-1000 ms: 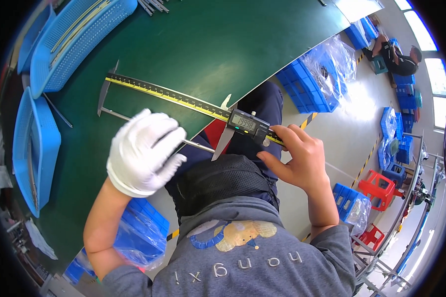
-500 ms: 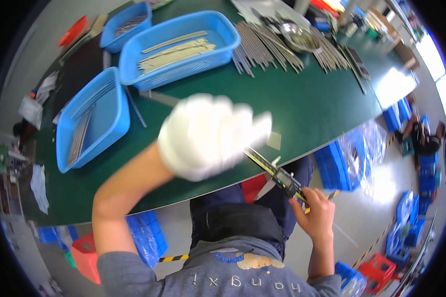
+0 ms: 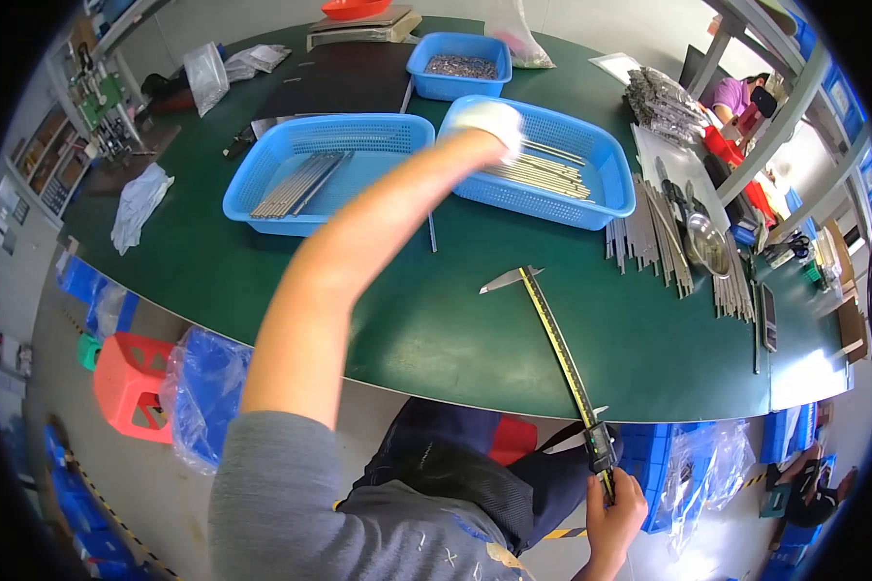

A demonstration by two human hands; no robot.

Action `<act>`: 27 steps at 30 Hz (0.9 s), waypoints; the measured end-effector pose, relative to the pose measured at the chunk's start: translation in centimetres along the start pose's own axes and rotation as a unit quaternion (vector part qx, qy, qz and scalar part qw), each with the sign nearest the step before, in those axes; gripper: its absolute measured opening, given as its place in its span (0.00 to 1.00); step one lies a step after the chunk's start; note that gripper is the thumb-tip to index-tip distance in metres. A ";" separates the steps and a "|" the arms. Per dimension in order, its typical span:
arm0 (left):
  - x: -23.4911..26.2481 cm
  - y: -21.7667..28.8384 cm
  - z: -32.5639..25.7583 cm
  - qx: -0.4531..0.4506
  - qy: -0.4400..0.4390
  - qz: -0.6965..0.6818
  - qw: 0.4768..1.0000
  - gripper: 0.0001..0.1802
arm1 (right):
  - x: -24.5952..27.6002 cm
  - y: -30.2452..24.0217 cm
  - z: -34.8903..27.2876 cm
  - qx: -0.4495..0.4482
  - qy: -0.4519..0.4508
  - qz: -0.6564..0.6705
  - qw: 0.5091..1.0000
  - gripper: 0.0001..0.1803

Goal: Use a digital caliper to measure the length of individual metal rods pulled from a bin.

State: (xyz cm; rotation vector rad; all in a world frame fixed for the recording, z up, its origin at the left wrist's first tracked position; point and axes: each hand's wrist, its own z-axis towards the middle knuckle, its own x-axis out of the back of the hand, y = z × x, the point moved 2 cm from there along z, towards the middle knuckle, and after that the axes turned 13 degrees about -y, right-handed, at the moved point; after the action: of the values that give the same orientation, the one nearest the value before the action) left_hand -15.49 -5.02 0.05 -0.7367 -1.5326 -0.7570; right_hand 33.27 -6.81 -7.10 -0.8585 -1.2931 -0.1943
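Note:
My left hand point(image 3: 490, 126), in a white glove, reaches far out to a blue basket point(image 3: 606, 184). It is over the basket's left end, close to pale thin rods point(image 3: 543, 176) that lie in it; its fingers are blurred and hidden. My bare right hand point(image 3: 616, 507) grips the lower end of a digital caliper point(image 3: 599, 447) at the table's front edge. The caliper's long beam points away from me across the green table point(image 3: 436, 334), and its fixed jaw point(image 3: 502, 281) is at the far end.
Left of that basket, another blue basket point(image 3: 247, 208) contains grey rods point(image 3: 295, 186). A smaller blue basket point(image 3: 419, 82) with small metal pieces stands behind. Bundled rods point(image 3: 639, 228), a metal bowl point(image 3: 707, 247) and a phone point(image 3: 768, 315) lie at right.
My left hand has gone from beside the caliper's jaws to the far basket. The view has swung, and the caliper now points away from me. My right hand still holds it.

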 end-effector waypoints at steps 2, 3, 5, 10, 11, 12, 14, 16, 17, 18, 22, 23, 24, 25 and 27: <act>2.3 -4.8 -3.3 0.158 -0.059 0.010 0.986 0.17 | 0.0 0.4 0.0 -0.001 0.004 0.002 1.000 0.16; 2.0 -8.0 -4.6 0.255 -0.059 0.018 0.965 0.17 | 0.1 0.3 0.1 0.017 0.003 -0.009 1.000 0.15; 0.8 -11.7 -7.9 0.280 -0.146 0.068 0.946 0.18 | 0.2 0.2 0.2 0.008 -0.002 -0.001 1.000 0.15; -2.6 -14.7 -10.2 0.298 -0.126 0.136 0.936 0.19 | 0.3 0.4 0.7 0.013 -0.005 0.004 1.000 0.15; -2.0 -14.8 -10.3 0.281 -0.121 0.118 0.945 0.18 | 0.3 0.2 0.6 0.006 -0.007 0.004 1.000 0.15; -1.2 -14.9 -10.4 0.263 -0.116 0.096 0.953 0.17 | 0.5 0.0 0.7 0.005 -0.009 0.011 1.000 0.15; 0.8 -13.2 -10.6 0.214 -0.067 0.066 0.972 0.14 | 0.5 -0.4 0.9 -0.003 -0.014 0.013 1.000 0.15; 1.8 -8.1 -12.2 0.065 0.141 0.025 0.988 0.13 | 0.7 -0.3 0.8 -0.008 -0.013 0.015 1.000 0.15; 1.7 -4.6 -13.1 -0.057 0.204 0.084 0.974 0.16 | 0.7 -0.3 0.7 -0.023 -0.017 0.013 0.999 0.15; 1.1 -2.0 -14.4 -0.208 0.297 0.091 0.927 0.15 | 0.6 -0.4 0.6 -0.034 -0.019 0.012 0.999 0.15; -4.9 8.5 -19.6 -0.487 0.244 -0.102 0.833 0.19 | 1.1 -0.8 0.8 -0.034 -0.019 -0.004 0.999 0.15; -6.1 9.9 -20.5 -0.515 0.232 -0.106 0.819 0.18 | 1.1 -0.9 0.7 -0.031 -0.017 -0.001 0.999 0.15; -7.0 11.0 -21.0 -0.512 0.175 -0.123 0.832 0.18 | 1.1 -0.9 0.6 -0.029 -0.015 0.000 0.999 0.15; -8.0 11.5 -21.1 -0.515 0.179 -0.132 0.828 0.17 | 1.1 -0.9 0.6 -0.034 -0.018 -0.004 0.999 0.15; -9.4 11.8 -20.9 -0.518 0.181 -0.147 0.823 0.16 | 1.1 -0.8 0.5 -0.036 -0.013 -0.004 0.999 0.16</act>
State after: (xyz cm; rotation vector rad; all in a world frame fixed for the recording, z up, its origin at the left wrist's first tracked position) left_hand 7.04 -15.27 -7.20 -1.0496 -0.7919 -1.9129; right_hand 32.77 -6.70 -5.79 -0.9202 -1.3202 -0.2391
